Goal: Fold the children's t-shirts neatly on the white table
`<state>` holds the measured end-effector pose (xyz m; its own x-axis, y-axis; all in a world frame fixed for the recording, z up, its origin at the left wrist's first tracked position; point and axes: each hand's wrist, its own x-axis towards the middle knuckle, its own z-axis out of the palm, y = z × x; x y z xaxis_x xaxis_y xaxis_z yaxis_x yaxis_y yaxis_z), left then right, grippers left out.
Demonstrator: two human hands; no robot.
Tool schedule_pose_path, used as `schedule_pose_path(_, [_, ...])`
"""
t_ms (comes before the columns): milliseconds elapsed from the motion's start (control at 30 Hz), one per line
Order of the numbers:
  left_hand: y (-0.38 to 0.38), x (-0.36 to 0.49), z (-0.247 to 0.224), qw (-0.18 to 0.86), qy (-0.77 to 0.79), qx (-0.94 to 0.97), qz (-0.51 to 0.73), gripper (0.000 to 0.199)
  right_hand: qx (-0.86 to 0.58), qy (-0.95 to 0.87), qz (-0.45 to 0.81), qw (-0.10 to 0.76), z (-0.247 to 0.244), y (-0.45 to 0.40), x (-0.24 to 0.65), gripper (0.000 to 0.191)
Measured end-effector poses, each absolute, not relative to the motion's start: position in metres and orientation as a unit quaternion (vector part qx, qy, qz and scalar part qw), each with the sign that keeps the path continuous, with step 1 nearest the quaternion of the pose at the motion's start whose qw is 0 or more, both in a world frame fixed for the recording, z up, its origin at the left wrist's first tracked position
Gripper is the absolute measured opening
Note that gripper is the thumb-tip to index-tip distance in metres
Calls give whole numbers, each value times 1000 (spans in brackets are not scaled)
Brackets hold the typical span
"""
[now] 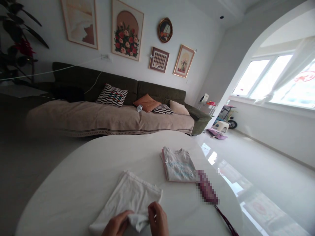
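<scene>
A white garment point(130, 193) lies partly folded on the white table point(81, 167) in front of me. At its near edge, my left hand point(118, 223) pinches the cloth between thumb and fingers. My right hand point(157, 218) grips the same edge a little to the right, and a bunched bit of fabric shows between the two hands. Beyond and to the right sits a stack of folded shirts, the top one a light grey T-shirt point(179, 165) with pale blue lettering; a pink edge peeks out beneath it.
A blurred-out dark red item point(207, 188) with a dark strap point(226, 220) rests near the table's right edge. Behind the table stands a green sofa point(157, 88) with a beige cover and several cushions. A white stool point(221, 126) is on the floor at the right.
</scene>
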<state>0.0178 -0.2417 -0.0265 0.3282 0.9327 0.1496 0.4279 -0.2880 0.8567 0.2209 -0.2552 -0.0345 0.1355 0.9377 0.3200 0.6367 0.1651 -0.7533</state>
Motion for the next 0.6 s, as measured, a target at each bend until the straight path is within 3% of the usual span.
schedule_pose_path(100, [-227,27,12,394,551,613,406,33,-609,-592,206,486,-1,-260,221,27])
schedule_pose_path(200, [-208,31,62,427,520,596,439,37,-585,-605,227,490,21,-263,220,41])
schedule_pose_path(267, [-191,27,92,418,509,598,457,40,-584,-610,283,455,26,-263,219,35])
schedule_pose_path(333, [-171,18,108,340,549,600,473,40,-598,-589,312,445,25,-262,219,24])
schedule_pose_path(400, [-150,8,107,224,599,604,476,43,-622,-555,290,470,20,-261,219,25])
schedule_pose_path(467, [-136,-1,91,133,624,623,452,59,-637,-536,262,489,13,-261,222,27])
schedule_pose_path(533, [-134,-6,65,104,626,663,397,67,-641,-535,259,485,6,-262,224,28])
schedule_pose_path(600, [-145,-5,38,135,611,715,312,59,-641,-546,259,473,-1,-263,226,28])
